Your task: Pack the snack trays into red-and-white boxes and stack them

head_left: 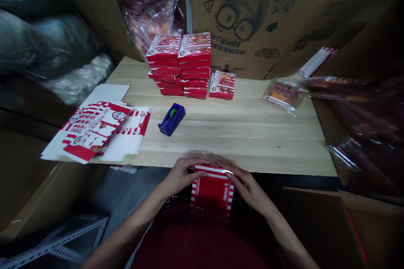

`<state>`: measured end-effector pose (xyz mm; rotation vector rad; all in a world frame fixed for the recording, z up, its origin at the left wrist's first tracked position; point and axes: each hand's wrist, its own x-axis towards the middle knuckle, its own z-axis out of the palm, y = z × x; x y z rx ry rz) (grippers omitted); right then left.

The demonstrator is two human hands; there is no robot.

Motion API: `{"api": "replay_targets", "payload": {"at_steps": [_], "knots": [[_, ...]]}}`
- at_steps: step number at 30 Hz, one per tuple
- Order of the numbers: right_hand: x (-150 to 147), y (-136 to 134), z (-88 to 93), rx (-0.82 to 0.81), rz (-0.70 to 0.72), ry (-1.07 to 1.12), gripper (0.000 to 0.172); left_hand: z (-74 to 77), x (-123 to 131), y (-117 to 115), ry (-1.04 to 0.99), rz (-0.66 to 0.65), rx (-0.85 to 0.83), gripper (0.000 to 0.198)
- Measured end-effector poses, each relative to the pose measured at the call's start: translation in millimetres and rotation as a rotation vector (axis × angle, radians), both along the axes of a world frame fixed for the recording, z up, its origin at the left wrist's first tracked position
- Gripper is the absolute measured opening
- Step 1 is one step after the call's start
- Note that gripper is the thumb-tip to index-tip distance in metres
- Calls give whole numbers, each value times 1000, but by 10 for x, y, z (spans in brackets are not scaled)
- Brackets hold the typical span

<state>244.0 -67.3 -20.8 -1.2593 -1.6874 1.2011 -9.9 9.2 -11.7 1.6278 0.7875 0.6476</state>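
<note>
A red box with white-striped edges (212,195) is held at the table's front edge, close against my body. My left hand (184,173) grips its upper left side, thumb on the near face and fingers behind the top. On the upper right side my right hand (243,183) holds it the same way, thumb near the white strip along the top. Both hands are closed on the box, and their far fingertips are partly hidden. Beyond them on the table lies a blue tape dispenser (172,119) with a green roll inside.
Stacked red-and-white boxes (194,63) stand at the back, with a smaller pile (222,85) beside them. Flat printed cartons (97,130) lie on the left of the wooden table (240,134). A clear bag of orange pieces (282,94) sits right. Large cardboard boxes (252,21) rise behind.
</note>
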Motion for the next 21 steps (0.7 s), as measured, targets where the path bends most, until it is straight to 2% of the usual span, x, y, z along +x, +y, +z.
{"api": "replay_targets", "payload": {"at_steps": [4,11,15,18,21], "knots": [[11,9,-37,-14,18,-17,47,-58,-95,-29,3,38,-47,32],[-94,34,-18,17,29,-21,43,-175,-172,-4,-63,73,-255,29],[-168,2,-59,-45,-134,104,45,-169,-173,50,-76,75,-329,28],[-212,-14,-129,-68,-298,210,37,-183,-170,87,-42,76,-324,29],[-218,1,-162,-55,-316,228,32,-192,-158,114,-33,61,-321,30]]}}
